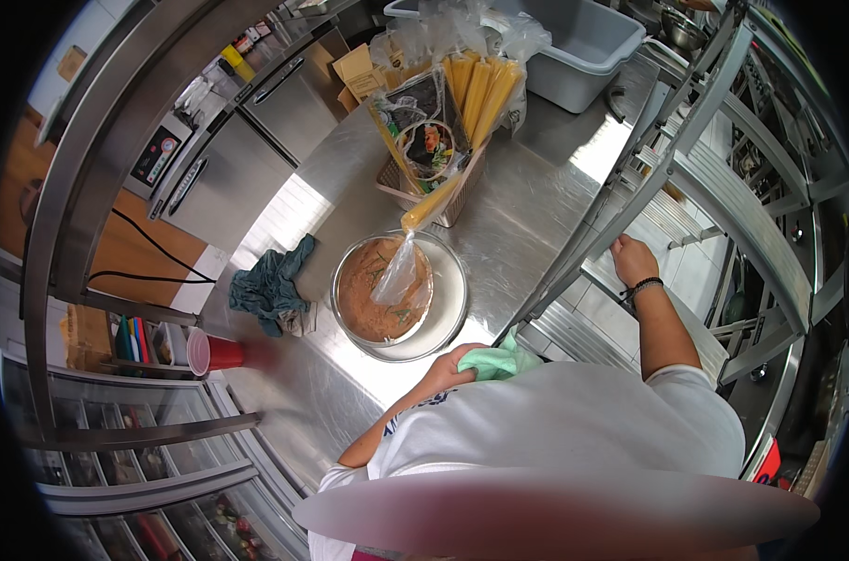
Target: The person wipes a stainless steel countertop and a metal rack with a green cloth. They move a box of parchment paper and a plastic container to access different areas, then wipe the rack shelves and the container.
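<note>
My left hand (pixel 451 372) holds a bunched light-green cloth (pixel 501 359) close to my body, by the near edge of the steel worktable (pixel 529 203). My right hand (pixel 636 262) is closed around the side rail of an aluminium stepladder (pixel 666 179). On the table beyond my left hand is a round metal bowl (pixel 459 308) with something white in it. A second round container (pixel 334 294) of brownish mixture with green sprigs overlaps it. The twisted end of a clear plastic bag (pixel 396 273) hangs over the mixture.
A plastic basket (pixel 459 203) holds several bags of long pasta (pixel 484 91). Behind it stands a grey plastic tub (pixel 578 77). A dark teal cloth (pixel 270 280) and a red cup (pixel 221 352) lie leftward. Steel frame bars (pixel 116 133) and a glass-lidded refrigerator (pixel 158 456) border the left.
</note>
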{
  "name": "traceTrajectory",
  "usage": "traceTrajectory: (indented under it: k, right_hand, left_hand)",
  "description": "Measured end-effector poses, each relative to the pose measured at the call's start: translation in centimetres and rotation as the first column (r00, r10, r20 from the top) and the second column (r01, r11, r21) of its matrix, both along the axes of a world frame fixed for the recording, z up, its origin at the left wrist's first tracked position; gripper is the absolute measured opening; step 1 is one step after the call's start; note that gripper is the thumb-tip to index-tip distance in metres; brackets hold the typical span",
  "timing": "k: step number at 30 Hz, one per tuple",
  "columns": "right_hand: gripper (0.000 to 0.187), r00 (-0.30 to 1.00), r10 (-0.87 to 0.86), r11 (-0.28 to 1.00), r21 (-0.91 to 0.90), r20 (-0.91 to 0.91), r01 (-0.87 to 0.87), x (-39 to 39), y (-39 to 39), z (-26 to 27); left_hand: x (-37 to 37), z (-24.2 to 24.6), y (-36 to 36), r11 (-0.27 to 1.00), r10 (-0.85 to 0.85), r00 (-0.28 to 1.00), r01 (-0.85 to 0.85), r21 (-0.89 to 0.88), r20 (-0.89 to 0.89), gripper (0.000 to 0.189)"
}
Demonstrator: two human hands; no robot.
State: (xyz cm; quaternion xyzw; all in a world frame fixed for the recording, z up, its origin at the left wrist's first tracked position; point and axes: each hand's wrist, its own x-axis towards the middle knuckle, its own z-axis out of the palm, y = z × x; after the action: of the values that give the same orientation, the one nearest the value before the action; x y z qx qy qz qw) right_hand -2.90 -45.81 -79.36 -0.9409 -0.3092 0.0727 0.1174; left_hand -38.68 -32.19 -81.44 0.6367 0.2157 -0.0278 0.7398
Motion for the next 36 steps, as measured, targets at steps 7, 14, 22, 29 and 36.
traceTrajectory:
  k: [7, 14, 22, 29, 36]
  right_hand:
    - [0.037, 1.0, -0.003, 1.0, -0.013, -0.002, 0.003, 0.1, 0.0, 0.0]
    - [0.038, 1.0, 0.009, 1.0, -0.003, 0.006, -0.008, 0.2, -0.1, -0.4]
    - [0.037, 0.999, 0.039, 0.999, 0.027, -0.036, -0.038, 0.2, 0.1, -0.3]
    - [0.036, 0.997, 0.079, 0.997, 0.017, -0.006, -0.079, 0.3, 0.1, -0.7]
    - [0.038, 0.995, 0.097, 0.995, 0.027, 0.028, -0.098, 1.3, -0.2, -1.9]
  left_hand:
    - [0.0, 0.3, -0.3, 0.999, 0.004, 1.0, -0.005, -0.034, -0.008, 0.047]
    - [-0.3, 0.2, -0.3, 1.0, 0.008, 1.0, -0.007, -0.027, 0.011, 0.046]
    - [-0.7, -0.1, -0.5, 0.981, -0.047, 0.998, 0.037, 0.19, 0.05, 0.047]
    - [-0.4, 1.5, -1.3, 0.963, -0.073, 0.997, 0.067, 0.26, 0.013, 0.05]
    - [-0.4, 3.6, -2.0, 0.946, -0.075, 0.997, 0.08, 0.315, -0.03, 0.051]
